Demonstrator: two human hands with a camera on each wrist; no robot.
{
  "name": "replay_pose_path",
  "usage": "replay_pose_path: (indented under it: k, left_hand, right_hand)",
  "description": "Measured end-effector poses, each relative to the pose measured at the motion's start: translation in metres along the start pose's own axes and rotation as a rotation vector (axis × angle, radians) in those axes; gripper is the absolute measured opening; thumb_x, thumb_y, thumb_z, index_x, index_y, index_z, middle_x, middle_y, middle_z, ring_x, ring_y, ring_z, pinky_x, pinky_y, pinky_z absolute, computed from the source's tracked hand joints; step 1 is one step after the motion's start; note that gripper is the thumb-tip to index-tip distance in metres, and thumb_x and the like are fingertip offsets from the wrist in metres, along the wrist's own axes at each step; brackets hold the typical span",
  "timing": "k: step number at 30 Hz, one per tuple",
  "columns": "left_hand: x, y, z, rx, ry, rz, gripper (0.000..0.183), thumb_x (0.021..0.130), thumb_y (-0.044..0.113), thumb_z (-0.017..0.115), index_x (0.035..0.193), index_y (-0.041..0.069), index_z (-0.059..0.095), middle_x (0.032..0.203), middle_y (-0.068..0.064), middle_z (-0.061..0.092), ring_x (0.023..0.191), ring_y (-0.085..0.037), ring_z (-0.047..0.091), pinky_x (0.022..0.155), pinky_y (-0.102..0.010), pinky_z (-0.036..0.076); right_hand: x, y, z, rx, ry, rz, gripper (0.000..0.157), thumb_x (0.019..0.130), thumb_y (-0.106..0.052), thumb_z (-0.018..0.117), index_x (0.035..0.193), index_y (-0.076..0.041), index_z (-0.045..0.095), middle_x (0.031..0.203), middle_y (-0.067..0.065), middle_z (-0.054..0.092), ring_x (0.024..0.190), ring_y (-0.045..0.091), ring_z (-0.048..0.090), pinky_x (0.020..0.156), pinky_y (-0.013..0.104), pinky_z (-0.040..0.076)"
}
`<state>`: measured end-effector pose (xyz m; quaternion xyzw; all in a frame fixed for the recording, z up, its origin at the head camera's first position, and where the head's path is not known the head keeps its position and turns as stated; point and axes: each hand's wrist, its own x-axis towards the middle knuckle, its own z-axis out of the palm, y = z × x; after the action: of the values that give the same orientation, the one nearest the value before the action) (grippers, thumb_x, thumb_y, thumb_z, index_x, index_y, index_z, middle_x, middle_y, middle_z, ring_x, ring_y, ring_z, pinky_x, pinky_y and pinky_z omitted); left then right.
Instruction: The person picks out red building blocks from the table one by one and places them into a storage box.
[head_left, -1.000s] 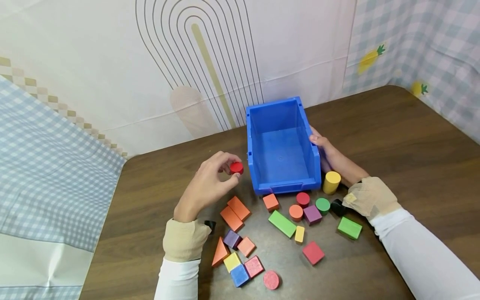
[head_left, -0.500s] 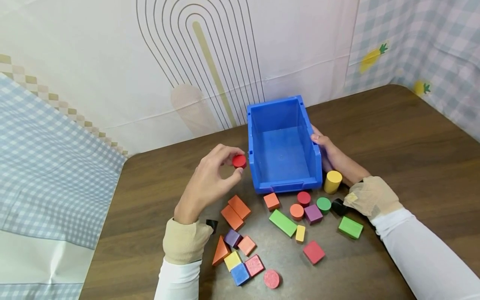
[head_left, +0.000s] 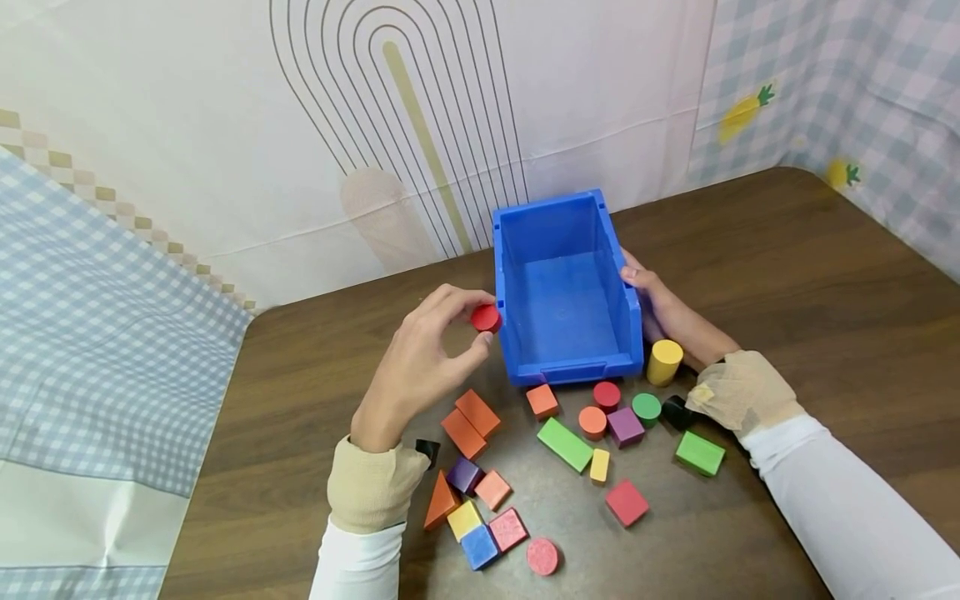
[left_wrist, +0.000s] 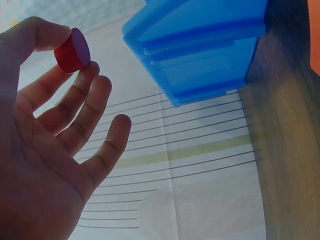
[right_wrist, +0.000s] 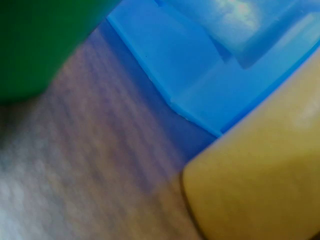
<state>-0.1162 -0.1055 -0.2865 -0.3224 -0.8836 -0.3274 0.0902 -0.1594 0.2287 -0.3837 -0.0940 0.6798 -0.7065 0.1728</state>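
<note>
Between thumb and fingertips, my left hand [head_left: 420, 358] pinches a short red cylinder block [head_left: 486, 317], raised beside the left wall of a blue plastic bin [head_left: 577, 370]. The left wrist view shows the red block [left_wrist: 72, 51] at the thumb tip, the other fingers spread loosely and the bin [left_wrist: 200, 65] alongside. My right hand [head_left: 658, 307] holds the bin's right side, thumb at the rim; its other fingers are mostly hidden. No blocks show inside the bin. A yellow cylinder [head_left: 664, 362] stands upright by the right wrist.
Several wooden blocks lie in front of the bin, including a long green block [head_left: 566, 445], a purple cube [head_left: 626, 427] and a red square block [head_left: 627, 504]. Two orange blocks [head_left: 471, 423] and an orange triangle [head_left: 442, 502] are near the left wrist. A patterned cloth [head_left: 300, 208] hangs behind the table.
My left hand has moved up and to the right with the red cylinder block, bringing it to the bin's left edge. The right hand and the bin have stayed in place.
</note>
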Motion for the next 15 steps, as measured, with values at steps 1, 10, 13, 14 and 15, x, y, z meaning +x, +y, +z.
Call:
replay_pose_path:
  k: [1,10,13,14,15]
  left_hand:
    - [0.0002,0.0006,0.0001,0.003,0.001,0.004,0.035,0.096,0.018,0.070,0.131,0.014,0.068,0.117,0.005,0.065,0.107,-0.009,0.061,0.096,-0.038,0.055]
    - [0.0025,0.0045,0.0032,0.021,0.005,0.033,0.035,0.096,0.018,0.069,0.130,0.014,0.069,0.116,0.005,0.065,0.109,-0.009,0.059,0.096,-0.034,0.053]
    - [0.0024,0.0051,0.0042,0.023,0.002,0.035,0.034,0.096,0.018,0.068,0.130,0.013,0.069,0.115,0.005,0.065,0.108,-0.012,0.060,0.096,-0.037,0.053]
    - [0.0021,0.0052,0.0044,0.025,0.002,0.034,0.034,0.096,0.019,0.068,0.130,0.013,0.069,0.115,0.004,0.066,0.109,-0.013,0.060,0.095,-0.038,0.053]
    - [0.0019,0.0053,0.0045,0.029,0.003,0.034,0.034,0.096,0.019,0.068,0.130,0.013,0.069,0.115,0.004,0.066,0.109,-0.014,0.061,0.095,-0.038,0.053]
  right_hand:
    - [0.0002,0.0000,0.0001,0.005,-0.001,-0.002,0.078,0.104,-0.063,0.035,0.167,-0.046,-0.007,0.177,-0.002,-0.007,0.159,0.042,0.008,0.119,0.078,0.012]
    - [0.0020,-0.0004,0.0001,0.031,-0.005,-0.017,0.079,0.103,-0.061,0.036,0.168,-0.044,-0.006,0.177,0.000,-0.002,0.158,0.042,0.013,0.119,0.077,0.015]
    - [0.0026,-0.0001,0.0001,0.040,-0.008,-0.024,0.078,0.103,-0.061,0.036,0.168,-0.045,-0.005,0.177,0.000,-0.002,0.158,0.042,0.013,0.119,0.077,0.015]
    - [0.0025,0.0000,0.0001,0.037,-0.007,-0.022,0.078,0.103,-0.061,0.036,0.168,-0.045,-0.005,0.177,0.000,-0.002,0.158,0.042,0.013,0.119,0.077,0.015]
    - [0.0026,0.0002,0.0003,0.038,-0.008,-0.021,0.078,0.104,-0.062,0.036,0.168,-0.045,-0.005,0.177,0.000,-0.002,0.158,0.042,0.013,0.119,0.077,0.015]
